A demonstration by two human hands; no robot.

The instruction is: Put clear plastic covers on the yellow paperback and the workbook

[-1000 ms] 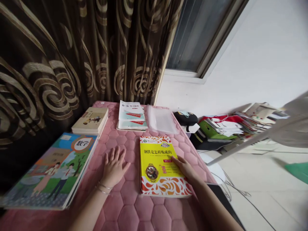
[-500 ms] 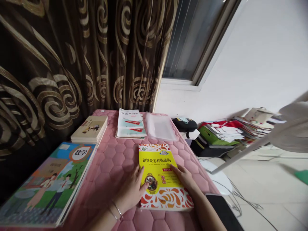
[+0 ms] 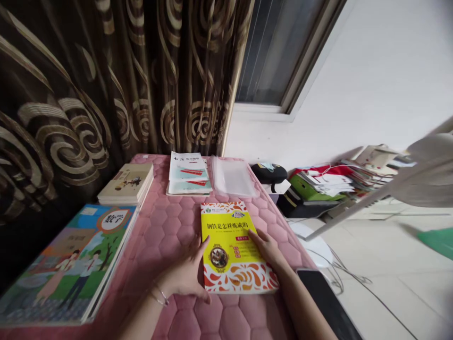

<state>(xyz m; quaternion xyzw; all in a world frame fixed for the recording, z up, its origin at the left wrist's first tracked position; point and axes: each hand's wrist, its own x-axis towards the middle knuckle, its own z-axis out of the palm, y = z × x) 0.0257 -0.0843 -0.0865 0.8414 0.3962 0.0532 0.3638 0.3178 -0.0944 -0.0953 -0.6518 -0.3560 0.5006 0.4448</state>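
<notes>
yellow book lies between — right hand holding its edge, left hand (spread wide) alongside.

Dark swirl-patterned curtain beside white wall.

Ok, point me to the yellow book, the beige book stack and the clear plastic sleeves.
Yellow book [image 3: 230, 233]: head view, front cover, below the title.
Beige book stack [image 3: 118, 188]: head view, top cover.
Clear plastic sleeves [image 3: 235, 178]: head view, middle of the top sheet.

Book yellow, red-orange swirls; curtain brown, gold spirals; mattress pink, hexagon-quilted.
</notes>
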